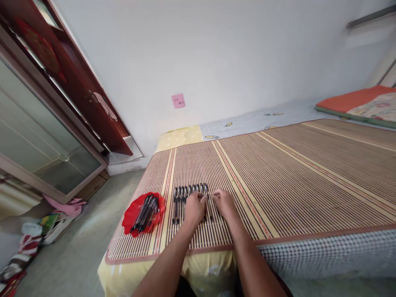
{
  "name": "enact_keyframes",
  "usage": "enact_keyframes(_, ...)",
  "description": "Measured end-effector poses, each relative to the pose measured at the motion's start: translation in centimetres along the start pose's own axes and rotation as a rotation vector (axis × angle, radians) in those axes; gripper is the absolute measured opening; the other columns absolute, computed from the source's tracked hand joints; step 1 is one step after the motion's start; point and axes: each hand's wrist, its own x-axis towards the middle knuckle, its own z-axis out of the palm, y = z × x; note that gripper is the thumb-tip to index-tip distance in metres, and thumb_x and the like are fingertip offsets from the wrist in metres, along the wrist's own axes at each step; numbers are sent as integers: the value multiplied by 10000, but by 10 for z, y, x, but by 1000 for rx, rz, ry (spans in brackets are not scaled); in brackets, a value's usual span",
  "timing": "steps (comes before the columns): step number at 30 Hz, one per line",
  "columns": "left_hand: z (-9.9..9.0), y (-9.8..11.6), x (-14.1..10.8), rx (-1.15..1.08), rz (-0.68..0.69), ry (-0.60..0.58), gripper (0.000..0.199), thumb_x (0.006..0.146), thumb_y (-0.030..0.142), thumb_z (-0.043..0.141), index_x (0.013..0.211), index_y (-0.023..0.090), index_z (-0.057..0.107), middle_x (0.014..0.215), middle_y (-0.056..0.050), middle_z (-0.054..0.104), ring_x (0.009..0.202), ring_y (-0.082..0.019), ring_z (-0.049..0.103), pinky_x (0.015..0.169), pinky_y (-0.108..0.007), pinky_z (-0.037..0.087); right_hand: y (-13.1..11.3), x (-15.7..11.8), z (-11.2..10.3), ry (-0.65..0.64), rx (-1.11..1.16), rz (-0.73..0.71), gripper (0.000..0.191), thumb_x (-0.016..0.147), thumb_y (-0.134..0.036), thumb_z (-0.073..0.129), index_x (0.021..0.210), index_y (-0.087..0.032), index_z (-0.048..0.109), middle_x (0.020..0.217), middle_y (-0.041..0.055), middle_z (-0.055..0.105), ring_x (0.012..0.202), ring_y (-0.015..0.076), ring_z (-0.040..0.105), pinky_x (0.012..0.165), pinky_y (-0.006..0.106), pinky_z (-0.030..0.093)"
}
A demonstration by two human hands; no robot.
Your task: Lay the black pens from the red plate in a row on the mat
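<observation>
Several black-capped pens (177, 205) lie side by side in a row on the striped bamboo mat (247, 165). My left hand (196, 206) rests over the right part of the row, its fingers bent near the pen (210, 208) at the right end and hiding parts of several pens. Just right of that end pen is my right hand (223, 202), thumb and fingertips drawn together beside it. Whether either hand grips a pen is too small to tell. Left of the row, a red scalloped dish (130, 214) holds a pile of more pens (145, 212).
The mat covers a bed with a yellow sheet (123, 276) at its front left edge. A folded orange blanket (349, 100) lies at the far right. Behind stands a white wall with a pink note (178, 101). A glass-panelled door (46, 136) and clothes are at the left.
</observation>
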Motion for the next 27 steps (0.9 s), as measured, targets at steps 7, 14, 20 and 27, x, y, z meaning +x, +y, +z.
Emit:
enact_keyframes(7,-53,-49,-88,-64,117,-4,229,951,362,530,918,202,691,806,-43,721,706,-201,655,655,-266,459,-9,-4,4,-4,-150,24,85,887,-200,630,861,-188,710,878,85,759,789,203,687,660,273,430)
enact_keyframes(14,-78,-104,-172,45,274,39,177,981,331,538,972,238,688,883,-32,762,804,-199,738,737,-267,575,-19,-4,9,-13,-176,9,105,898,-181,622,902,-174,727,931,82,768,864,208,702,709,270,461)
enact_keyframes(20,-57,-98,-181,49,502,48,150,989,201,511,1051,245,641,873,-14,739,786,-148,739,727,-201,581,-17,-3,12,-22,-143,-1,134,904,-175,618,967,-171,736,968,93,775,869,202,724,718,262,501)
enact_keyframes(27,-53,-95,-176,63,522,68,163,982,165,518,1076,236,630,931,-36,743,851,-159,741,785,-222,593,-14,-4,10,-41,-104,-26,187,889,-127,605,1000,-153,752,999,109,776,904,216,728,768,280,534)
